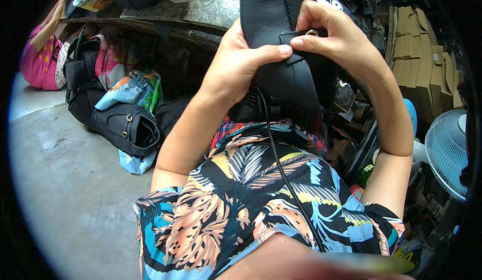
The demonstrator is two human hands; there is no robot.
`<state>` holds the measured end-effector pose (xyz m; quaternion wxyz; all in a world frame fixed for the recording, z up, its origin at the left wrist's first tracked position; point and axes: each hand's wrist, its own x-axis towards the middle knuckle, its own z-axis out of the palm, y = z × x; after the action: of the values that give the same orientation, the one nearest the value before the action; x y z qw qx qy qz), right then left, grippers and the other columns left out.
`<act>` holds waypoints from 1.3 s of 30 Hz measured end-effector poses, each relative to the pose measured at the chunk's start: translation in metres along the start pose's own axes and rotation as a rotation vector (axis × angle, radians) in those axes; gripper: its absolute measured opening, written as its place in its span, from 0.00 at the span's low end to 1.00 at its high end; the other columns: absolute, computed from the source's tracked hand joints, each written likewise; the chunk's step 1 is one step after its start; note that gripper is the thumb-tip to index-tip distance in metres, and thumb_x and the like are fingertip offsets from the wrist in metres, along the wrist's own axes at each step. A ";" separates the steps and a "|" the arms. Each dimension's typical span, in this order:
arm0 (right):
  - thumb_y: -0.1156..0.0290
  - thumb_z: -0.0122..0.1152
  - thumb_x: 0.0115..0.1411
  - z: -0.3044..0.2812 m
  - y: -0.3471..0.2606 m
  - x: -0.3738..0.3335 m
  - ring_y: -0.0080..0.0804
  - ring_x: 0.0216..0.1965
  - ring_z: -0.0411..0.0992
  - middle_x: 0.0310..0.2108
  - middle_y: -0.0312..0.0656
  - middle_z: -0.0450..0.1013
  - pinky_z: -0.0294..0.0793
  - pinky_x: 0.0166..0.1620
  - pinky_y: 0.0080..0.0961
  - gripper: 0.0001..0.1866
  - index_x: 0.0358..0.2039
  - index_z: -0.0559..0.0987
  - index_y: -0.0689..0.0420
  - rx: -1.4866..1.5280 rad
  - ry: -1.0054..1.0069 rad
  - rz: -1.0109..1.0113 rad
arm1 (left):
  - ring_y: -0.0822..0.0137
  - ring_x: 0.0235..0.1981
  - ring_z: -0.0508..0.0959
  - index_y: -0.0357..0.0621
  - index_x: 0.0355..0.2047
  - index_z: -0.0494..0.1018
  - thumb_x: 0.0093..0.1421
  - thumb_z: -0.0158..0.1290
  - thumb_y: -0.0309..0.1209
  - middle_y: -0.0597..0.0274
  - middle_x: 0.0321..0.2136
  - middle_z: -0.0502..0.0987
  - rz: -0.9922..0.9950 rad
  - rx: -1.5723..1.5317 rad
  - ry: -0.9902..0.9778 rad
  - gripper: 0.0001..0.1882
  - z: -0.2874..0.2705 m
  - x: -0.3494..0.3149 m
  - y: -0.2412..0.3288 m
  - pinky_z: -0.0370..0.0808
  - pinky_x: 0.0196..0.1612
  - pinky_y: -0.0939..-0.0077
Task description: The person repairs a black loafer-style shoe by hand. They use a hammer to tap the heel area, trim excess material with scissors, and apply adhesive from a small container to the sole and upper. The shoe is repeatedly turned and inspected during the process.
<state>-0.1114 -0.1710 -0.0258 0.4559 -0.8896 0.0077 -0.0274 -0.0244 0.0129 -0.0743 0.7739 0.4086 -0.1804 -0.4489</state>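
Note:
Up in front of me is a black leather boot upper with a stitched seam along its length. My left hand grips its left edge, the thumb lying across the leather and the other fingers hidden behind. A short black strap crosses the upper between both thumbs. My right hand is closed in a pinch at that strap, beside a small metal buckle. Both thumb tips almost meet there. The lower part of the upper hangs down toward my lap.
A workbench with black pieces on it stands ahead. On the floor at left lie black boot uppers with buckles and plastic bags. Another person in pink sits far left. Right are stacked cardboard pieces and a fan.

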 end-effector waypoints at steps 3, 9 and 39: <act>0.68 0.68 0.54 -0.003 -0.003 0.003 0.19 0.30 0.67 0.26 0.33 0.68 0.67 0.34 0.17 0.13 0.30 0.73 0.60 -0.031 0.005 -0.022 | 0.70 0.35 0.80 0.37 0.45 0.72 0.53 0.63 0.27 0.61 0.36 0.79 -0.219 -0.144 0.044 0.20 -0.006 -0.002 0.006 0.79 0.41 0.76; 0.67 0.67 0.55 0.001 -0.015 0.007 0.22 0.31 0.67 0.29 0.35 0.70 0.69 0.36 0.18 0.13 0.35 0.74 0.61 -0.130 0.038 -0.160 | 0.71 0.34 0.80 0.36 0.42 0.75 0.52 0.63 0.24 0.60 0.35 0.80 -0.124 -0.099 0.041 0.17 -0.001 -0.012 0.002 0.78 0.41 0.76; 0.74 0.66 0.50 0.021 0.064 -0.042 0.28 0.45 0.76 0.47 0.44 0.75 0.75 0.51 0.27 0.34 0.58 0.65 0.64 1.171 0.431 0.012 | 0.65 0.38 0.81 0.33 0.49 0.69 0.59 0.56 0.31 0.54 0.41 0.79 -0.147 0.010 0.057 0.20 -0.059 0.028 0.013 0.79 0.44 0.71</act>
<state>-0.1511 -0.1898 -0.0919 0.8563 -0.4665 0.0882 -0.2032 0.0358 0.0204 -0.1017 0.7418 0.4371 -0.1299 -0.4918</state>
